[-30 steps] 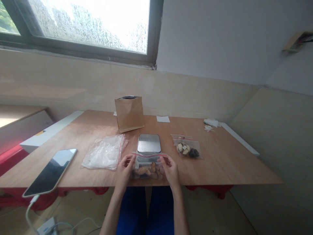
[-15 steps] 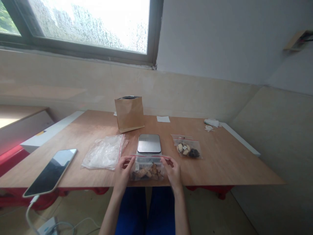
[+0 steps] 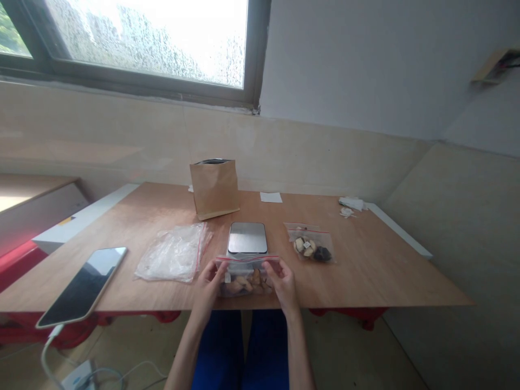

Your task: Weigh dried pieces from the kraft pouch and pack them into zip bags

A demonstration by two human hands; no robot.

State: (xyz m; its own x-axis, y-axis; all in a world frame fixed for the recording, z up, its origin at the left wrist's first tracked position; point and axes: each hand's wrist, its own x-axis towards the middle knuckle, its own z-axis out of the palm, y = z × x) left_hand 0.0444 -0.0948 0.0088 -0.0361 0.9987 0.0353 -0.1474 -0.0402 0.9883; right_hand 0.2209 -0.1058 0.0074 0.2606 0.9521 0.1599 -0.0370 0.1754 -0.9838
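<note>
Both hands grip a clear zip bag (image 3: 246, 283) with a red seal line and brown dried pieces inside, near the table's front edge. My left hand (image 3: 210, 279) pinches its upper left side; my right hand (image 3: 282, 279) pinches the upper right side, thumb on the front. A small white label shows at the left inside the bag. Just behind it lies a digital scale (image 3: 247, 237) with a bare steel plate, its front part hidden by the bag. To the right rests another zip bag (image 3: 312, 245) holding pale chunks and dark pieces.
A brown paper pouch (image 3: 215, 189) stands open-topped behind the scale. Flat clear bags (image 3: 173, 253) lie to the left, beside a phone (image 3: 83, 287) on a charging cable. A white paper (image 3: 271, 197) and some crumpled scraps (image 3: 352, 204) are at the back of the wooden table (image 3: 385, 271).
My fingers have shifted slightly along the bag's top, the right thumb moving a little inward and down over the front. The bag's contents have shifted a little. Other things stay put.
</note>
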